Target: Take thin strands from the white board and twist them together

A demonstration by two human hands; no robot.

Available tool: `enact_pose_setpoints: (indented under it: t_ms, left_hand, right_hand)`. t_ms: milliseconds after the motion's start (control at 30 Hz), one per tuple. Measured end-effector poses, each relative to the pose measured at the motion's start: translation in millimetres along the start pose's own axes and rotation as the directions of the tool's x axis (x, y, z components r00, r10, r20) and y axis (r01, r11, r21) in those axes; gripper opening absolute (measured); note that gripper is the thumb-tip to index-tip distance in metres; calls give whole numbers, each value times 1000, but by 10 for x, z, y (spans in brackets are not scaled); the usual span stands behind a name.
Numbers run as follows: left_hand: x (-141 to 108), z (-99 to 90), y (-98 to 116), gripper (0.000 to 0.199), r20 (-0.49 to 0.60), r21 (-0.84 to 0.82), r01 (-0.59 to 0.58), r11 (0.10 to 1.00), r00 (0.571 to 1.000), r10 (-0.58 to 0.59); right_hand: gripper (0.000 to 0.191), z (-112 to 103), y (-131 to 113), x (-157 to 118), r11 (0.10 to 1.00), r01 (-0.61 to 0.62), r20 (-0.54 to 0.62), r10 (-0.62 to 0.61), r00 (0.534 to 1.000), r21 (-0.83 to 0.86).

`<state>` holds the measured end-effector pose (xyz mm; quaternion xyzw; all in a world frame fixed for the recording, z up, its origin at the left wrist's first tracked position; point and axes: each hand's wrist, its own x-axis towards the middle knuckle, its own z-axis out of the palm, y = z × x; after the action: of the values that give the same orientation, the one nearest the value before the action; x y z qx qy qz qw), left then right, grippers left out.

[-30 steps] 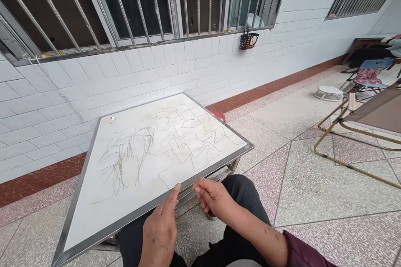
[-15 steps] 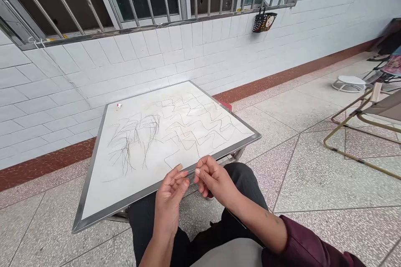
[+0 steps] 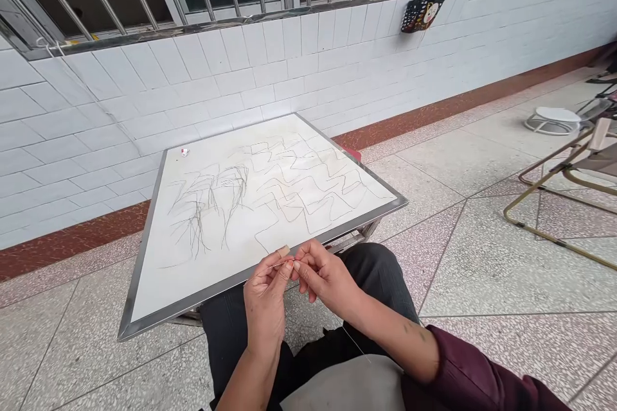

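My left hand (image 3: 265, 302) and my right hand (image 3: 328, 276) meet over the near edge of the table, fingertips touching or nearly so. Both pinch, thumb against forefinger, at a very thin pale strand (image 3: 276, 265). Something small and red shows at the fingertips; I cannot make out what it is. Lower down, a fine thread-like line (image 3: 355, 343) hangs below my right wrist, over my lap. Many thin dark strands (image 3: 234, 183), some bent in zigzags, lie spread over the white tabletop (image 3: 164, 295) with its grey metal rim.
A tiny red-and-white item (image 3: 185, 152) lies at the table's far left corner. Behind stands a white tiled wall (image 3: 231, 93) with barred windows, where a dark basket (image 3: 421, 14) hangs. To the right are a folding chair (image 3: 540, 186) and a low white stool (image 3: 554, 119).
My hands have come together; the gap between their fingertips has closed. The thread-like line below my right wrist shows more clearly. The view has tilted slightly downward.
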<state>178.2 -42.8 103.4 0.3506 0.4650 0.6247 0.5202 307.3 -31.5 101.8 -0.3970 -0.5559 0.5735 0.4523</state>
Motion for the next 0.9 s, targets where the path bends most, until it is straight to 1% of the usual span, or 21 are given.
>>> enact_pose_setpoints:
  t_ms: [100, 167, 233, 367, 433, 500, 600, 700, 767, 900]
  left_hand:
    - [16, -45, 11, 32, -87, 6, -39, 999, 995, 40]
    - [23, -74, 16, 33, -121, 5, -70, 998, 990, 70]
    - [22, -88, 10, 34, -114, 13, -75, 997, 991, 76]
    - [6, -86, -21, 33, -70, 32, -38, 999, 997, 40]
    - [0, -86, -24, 32, -68, 22, -32, 999, 997, 33]
    - [-2, -92, -8, 33, -73, 3, -25, 1000, 997, 26]
    - [7, -103, 33, 35, -111, -22, -30, 999, 993, 27]
    - [19, -112, 51, 36, -163, -54, -52, 997, 986, 43]
    - [21, -117, 43, 37, -147, -72, -30, 997, 989, 19]
    - [13, -132, 22, 40, -79, -101, 33, 994, 996, -41]
  right_hand:
    - [25, -6, -6, -28, 997, -70, 56, 69, 996, 13]
    - [25, -3, -17, -53, 994, -106, 67, 106, 992, -9]
    - [27, 8, -31, -74, 993, -118, 60, 119, 991, -21]
    - [30, 34, -42, -96, 995, -100, 56, 100, 993, -14]
    - [31, 38, -34, -102, 996, -93, 73, 94, 993, -11]
    - [33, 35, -25, -109, 995, -99, 107, 96, 990, 28]
    - [37, 25, -23, -117, 977, -176, 178, 154, 972, 119]
    - [41, 29, -36, -117, 948, -264, 216, 224, 950, 180]
    - [42, 42, -42, -112, 942, -272, 218, 228, 949, 196]
    - [43, 62, -39, -102, 951, -239, 210, 198, 958, 197]
